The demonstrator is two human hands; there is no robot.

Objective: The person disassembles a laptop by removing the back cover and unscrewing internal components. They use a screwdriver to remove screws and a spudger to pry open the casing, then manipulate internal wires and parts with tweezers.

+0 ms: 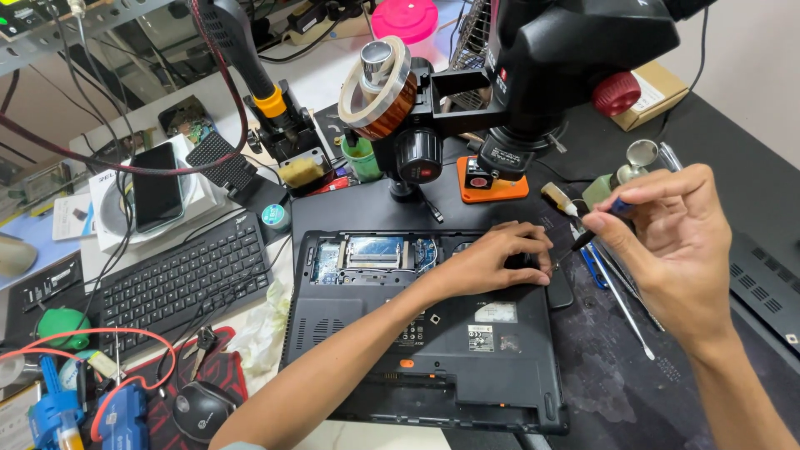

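Observation:
A black laptop [450, 350] lies upside down on the bench with a bottom cover off, showing circuit boards near its far edge. My left hand [496, 257] rests flat on the laptop's far right corner, fingers pressing the case. My right hand [675, 242] pinches a small screwdriver [598, 225] with a blue and black handle, its tip pointing down at the laptop's right edge next to my left fingertips.
A black microscope head [550, 67] on an arm hangs above the laptop. A black keyboard [179, 279] lies to the left, a phone [157, 196] on a white box behind it. Tweezers and thin tools [621, 287] lie on the dark mat at right. A soldering stand [292, 150] sits behind.

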